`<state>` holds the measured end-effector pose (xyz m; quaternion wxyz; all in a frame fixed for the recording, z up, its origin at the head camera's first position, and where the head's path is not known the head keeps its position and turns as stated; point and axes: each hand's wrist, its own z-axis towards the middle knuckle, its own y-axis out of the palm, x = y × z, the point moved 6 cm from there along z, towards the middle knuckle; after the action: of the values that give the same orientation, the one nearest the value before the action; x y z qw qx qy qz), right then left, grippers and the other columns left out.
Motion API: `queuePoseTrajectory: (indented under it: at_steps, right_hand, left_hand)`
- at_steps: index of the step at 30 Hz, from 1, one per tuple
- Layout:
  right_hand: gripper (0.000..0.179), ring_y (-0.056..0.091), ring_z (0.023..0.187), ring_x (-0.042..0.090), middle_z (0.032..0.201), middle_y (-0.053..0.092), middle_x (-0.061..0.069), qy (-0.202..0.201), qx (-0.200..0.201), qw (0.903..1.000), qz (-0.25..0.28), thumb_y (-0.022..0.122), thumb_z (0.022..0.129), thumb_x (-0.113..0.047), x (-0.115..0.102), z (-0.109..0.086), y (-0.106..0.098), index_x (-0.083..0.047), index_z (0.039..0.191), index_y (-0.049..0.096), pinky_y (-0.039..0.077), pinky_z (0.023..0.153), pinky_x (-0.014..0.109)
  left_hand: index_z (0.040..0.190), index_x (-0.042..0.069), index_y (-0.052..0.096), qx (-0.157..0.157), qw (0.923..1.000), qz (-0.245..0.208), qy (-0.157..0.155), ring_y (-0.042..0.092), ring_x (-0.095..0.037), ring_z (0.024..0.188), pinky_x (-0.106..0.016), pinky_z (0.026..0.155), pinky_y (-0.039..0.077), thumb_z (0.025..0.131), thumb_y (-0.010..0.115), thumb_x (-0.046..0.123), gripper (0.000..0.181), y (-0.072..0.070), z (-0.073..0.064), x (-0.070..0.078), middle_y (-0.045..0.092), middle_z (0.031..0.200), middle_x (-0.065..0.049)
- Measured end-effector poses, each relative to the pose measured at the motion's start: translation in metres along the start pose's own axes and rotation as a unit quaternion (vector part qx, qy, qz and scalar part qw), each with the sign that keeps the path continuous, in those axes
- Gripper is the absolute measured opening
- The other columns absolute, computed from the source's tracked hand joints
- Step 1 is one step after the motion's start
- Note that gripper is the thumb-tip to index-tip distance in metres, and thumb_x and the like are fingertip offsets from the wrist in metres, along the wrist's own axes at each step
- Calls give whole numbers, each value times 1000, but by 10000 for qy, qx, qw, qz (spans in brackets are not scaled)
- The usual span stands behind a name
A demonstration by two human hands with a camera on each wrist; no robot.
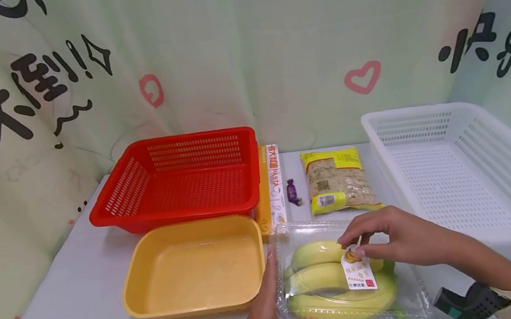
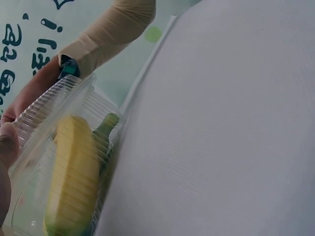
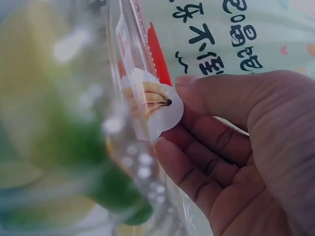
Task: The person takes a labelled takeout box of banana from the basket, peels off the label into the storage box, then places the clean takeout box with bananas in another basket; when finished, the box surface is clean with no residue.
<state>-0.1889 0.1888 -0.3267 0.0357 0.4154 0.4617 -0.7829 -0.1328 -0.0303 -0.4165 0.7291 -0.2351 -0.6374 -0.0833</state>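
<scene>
A clear plastic clamshell box [image 1: 416, 290] of bananas [image 1: 320, 277] lies on the table, its lid down over the fruit. On the lid is a white sticker label [image 1: 359, 274] printed with bananas. My right hand [image 1: 391, 235] pinches the label's upper end, which stands up off the lid; in the right wrist view, thumb and fingertips meet at the label's rounded edge [image 3: 170, 115]. My left hand [image 1: 270, 311] holds the box at its left side, thumb over the front left corner. Only part of that hand [image 2: 6, 157] shows in the left wrist view.
A yellow tub [image 1: 198, 306] stands left of the box, with a red basket [image 1: 180, 217] behind it. A pasta box [image 1: 275, 184], a purple-wrapped candy [image 1: 292, 192] and a yellow bag [image 1: 338, 180] lie at the back. At right stands a white basket [image 1: 452, 179].
</scene>
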Motion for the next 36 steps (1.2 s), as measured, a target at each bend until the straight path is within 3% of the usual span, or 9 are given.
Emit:
queuePoseTrajectory:
  at_steps: [9,16,25,29,36]
  right_hand:
    - [19,60,86,9,98,68,-7,107,-81,9997,-184,72,90,-18,1,1,3,-12,107,74,53,69,26]
    - [9,55,81,7,90,60,-14,315,-86,9987,-394,74,88,-19,4,1,3,-20,96,78,51,63,23]
    - [23,63,78,12,90,70,-4,-584,333,9969,410,71,84,5,10,-4,1,-14,96,77,51,63,24]
    - [27,63,79,14,91,70,0,-646,327,9947,727,69,83,11,16,-6,0,-12,97,76,50,61,27]
    - [28,62,79,13,91,70,0,-481,431,9947,799,68,83,11,20,-6,-1,-13,95,76,49,63,27]
  left_hand:
    - [155,36,-9,33,9999,-107,-27,2,-17,146,-48,114,8,77,83,37,120,-1,0,0,-5,161,12]
    - [156,33,-9,21,9998,-184,112,2,-17,146,-36,115,8,77,83,34,121,0,0,0,-5,161,13]
    - [156,31,-9,41,9997,-140,219,1,-19,147,-38,115,7,78,82,34,120,1,-1,1,-5,162,10]
    - [156,32,-10,23,9999,-89,114,-1,-18,146,-42,115,6,78,82,35,120,0,0,1,-7,161,9]
    - [155,30,-11,-28,9999,-40,90,-2,-20,146,-50,114,7,78,81,35,120,0,1,1,-8,161,5]
